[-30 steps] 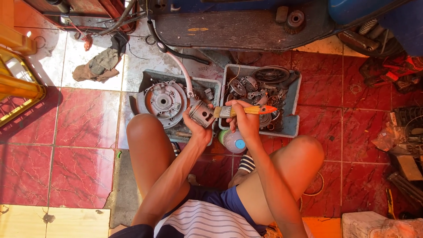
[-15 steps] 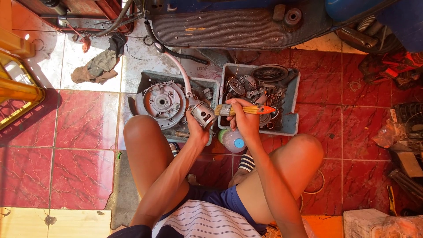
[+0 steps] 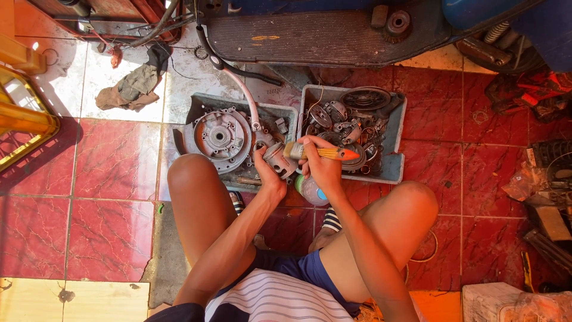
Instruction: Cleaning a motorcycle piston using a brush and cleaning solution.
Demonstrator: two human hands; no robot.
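— Piston (image 3: 279,160), grey metal and round, where is it?

— My left hand (image 3: 266,170) grips it, above the floor (image 3: 113,161), between the two grey trays.

— And the brush?

— My right hand (image 3: 319,170) is clenched on the brush (image 3: 319,152). Its orange handle points right, its long axis lies level, and the bristles touch the piston just on the left side.
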